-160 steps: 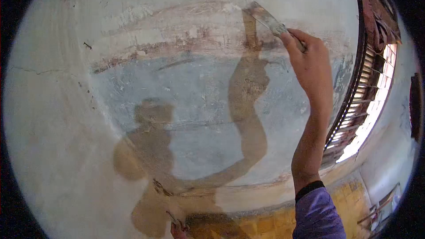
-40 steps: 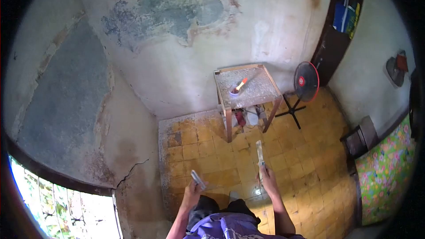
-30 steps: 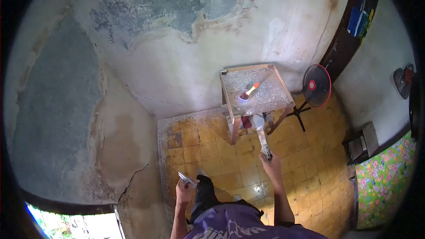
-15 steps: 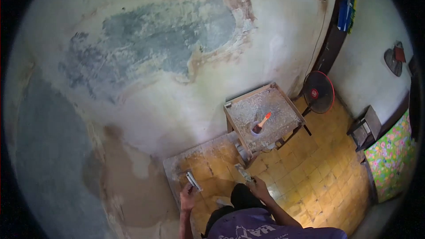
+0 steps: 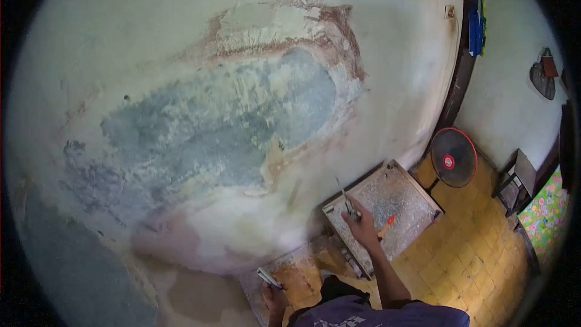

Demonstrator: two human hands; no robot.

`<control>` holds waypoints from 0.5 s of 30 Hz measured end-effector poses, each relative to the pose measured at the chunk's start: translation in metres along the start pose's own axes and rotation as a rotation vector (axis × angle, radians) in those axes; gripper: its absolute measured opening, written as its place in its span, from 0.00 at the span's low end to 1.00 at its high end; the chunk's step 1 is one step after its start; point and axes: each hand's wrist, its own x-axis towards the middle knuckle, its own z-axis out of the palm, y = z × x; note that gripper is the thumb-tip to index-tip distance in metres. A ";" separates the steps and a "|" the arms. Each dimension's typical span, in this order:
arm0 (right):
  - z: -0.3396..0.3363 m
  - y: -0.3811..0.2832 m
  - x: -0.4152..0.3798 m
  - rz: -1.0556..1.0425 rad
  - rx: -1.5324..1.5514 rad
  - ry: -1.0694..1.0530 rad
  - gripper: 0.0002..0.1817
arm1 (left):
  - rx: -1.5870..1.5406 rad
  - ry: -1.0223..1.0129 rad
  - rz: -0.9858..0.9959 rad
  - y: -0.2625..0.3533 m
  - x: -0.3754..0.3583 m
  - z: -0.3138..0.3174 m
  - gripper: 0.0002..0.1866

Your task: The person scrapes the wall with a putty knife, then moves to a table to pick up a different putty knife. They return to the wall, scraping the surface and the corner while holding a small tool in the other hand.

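Observation:
My right hand is raised in front of the small worn table and closed around the handle of a putty knife. Its thin blade points up toward the wall, apart from it as far as I can see. Low in the view, my left hand grips a pale, flat-edged tool, whose exact kind I cannot make out. The patched wall shows grey-blue filler ringed by rough brownish plaster. Behind my right forearm, a brush with an orange handle stands over the table; its lower part is hidden.
The table has a speckled, dusty top and stands against the wall. A red-rimmed fan is just beyond it. Farther right are a dark stand and a flowered cloth. Yellow tiles cover the floor.
My right hand has lifted the putty knife from low near the floor up to the table's left side. My view has tilted up toward the wall. The left hand still holds its tool.

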 end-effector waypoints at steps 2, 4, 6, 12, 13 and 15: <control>0.004 -0.032 0.063 -0.059 0.023 0.053 0.23 | 0.067 0.006 0.083 0.003 0.039 0.005 0.11; 0.006 -0.070 0.108 -0.071 0.044 0.136 0.21 | 0.518 0.023 0.278 -0.011 0.073 -0.008 0.11; 0.008 -0.115 0.138 -0.076 0.045 0.239 0.20 | 0.272 0.033 0.199 0.033 0.088 0.011 0.11; 0.023 -0.187 0.205 -0.295 -0.102 0.446 0.17 | 0.186 0.040 0.094 0.059 0.140 0.008 0.14; 0.027 -0.185 0.223 -0.302 -0.157 0.499 0.17 | 0.185 0.026 0.095 0.059 0.143 0.005 0.14; 0.034 -0.179 0.252 -0.319 -0.263 0.603 0.17 | 0.159 -0.033 0.069 0.065 0.151 0.001 0.15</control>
